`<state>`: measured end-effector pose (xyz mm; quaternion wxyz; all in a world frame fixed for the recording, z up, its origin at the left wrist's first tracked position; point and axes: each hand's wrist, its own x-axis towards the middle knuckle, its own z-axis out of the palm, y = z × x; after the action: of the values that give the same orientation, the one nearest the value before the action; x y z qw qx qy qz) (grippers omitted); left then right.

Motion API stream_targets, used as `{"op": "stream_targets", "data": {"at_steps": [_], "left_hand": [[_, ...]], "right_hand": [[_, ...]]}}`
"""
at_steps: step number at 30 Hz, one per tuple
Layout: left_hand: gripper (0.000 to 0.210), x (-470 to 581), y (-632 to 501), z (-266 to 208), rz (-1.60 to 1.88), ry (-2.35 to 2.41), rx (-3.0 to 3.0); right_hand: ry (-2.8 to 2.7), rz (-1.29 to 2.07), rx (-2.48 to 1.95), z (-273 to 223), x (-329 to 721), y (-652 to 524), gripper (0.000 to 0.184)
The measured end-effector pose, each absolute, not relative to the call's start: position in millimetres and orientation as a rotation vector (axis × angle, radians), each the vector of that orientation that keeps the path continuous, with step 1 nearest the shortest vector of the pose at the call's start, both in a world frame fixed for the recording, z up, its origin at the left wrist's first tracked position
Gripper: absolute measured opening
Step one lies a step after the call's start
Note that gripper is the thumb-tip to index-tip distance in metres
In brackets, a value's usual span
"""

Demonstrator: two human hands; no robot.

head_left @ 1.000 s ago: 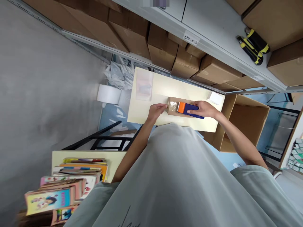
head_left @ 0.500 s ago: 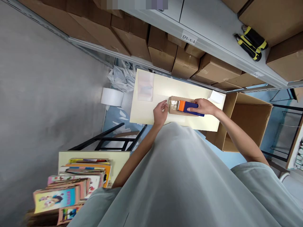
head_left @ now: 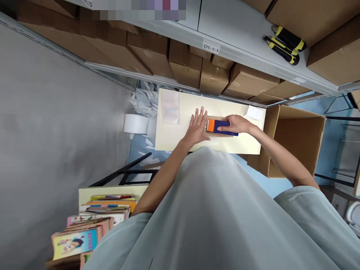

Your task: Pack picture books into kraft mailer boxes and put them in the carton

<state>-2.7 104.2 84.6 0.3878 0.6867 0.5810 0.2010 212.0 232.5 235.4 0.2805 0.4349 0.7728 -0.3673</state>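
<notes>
My right hand (head_left: 235,124) is wrapped round a dark blue and orange tape dispenser (head_left: 221,127). The dispenser's toothed orange end rests over a small brown cardboard box (head_left: 220,135), close to the box's left end. A bit of shiny clear tape shows beside the teeth. My left hand (head_left: 198,127) lies with fingers spread against the box's left end, partly covering it. The box lies on a cream tabletop (head_left: 185,108). How far the tape runs under the hand and dispenser is hidden.
A pale pouch (head_left: 170,108) lies at the table's left, and white slips (head_left: 254,112) at its right. An open carton (head_left: 299,142) stands to the right. Shelves of boxes (head_left: 213,77) and utility knives (head_left: 282,50) are ahead. Books (head_left: 75,242) are stacked lower left.
My left hand has opened from curled fingers and spread over the box's left end. The tape dispenser in my right hand sits nearer that end. The view has shifted a little.
</notes>
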Motion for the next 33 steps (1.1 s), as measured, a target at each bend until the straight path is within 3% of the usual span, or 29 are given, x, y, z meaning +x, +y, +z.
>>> {"op": "stream_targets", "data": {"at_steps": [10, 22, 27, 33], "left_hand": [[0.125, 0.4, 108.2, 90.0, 0.303, 1.559, 1.891], [0.139, -1.7, 117.8, 92.4, 0.193, 1.598, 1.894], [0.143, 3.5, 122.7, 99.7, 0.099, 1.641, 1.889], [0.147, 13.7, 125.8, 109.9, -0.027, 1.694, 1.91]], "right_hand": [[1.99, -1.026, 1.107, 244.1, 217.8, 242.3, 0.062], [1.729, -1.227, 1.254, 258.1, 377.9, 290.2, 0.072], [1.729, -1.265, 1.225, 234.4, 384.4, 295.8, 0.069], [1.823, -1.068, 1.18, 206.2, 356.4, 293.0, 0.055]]}}
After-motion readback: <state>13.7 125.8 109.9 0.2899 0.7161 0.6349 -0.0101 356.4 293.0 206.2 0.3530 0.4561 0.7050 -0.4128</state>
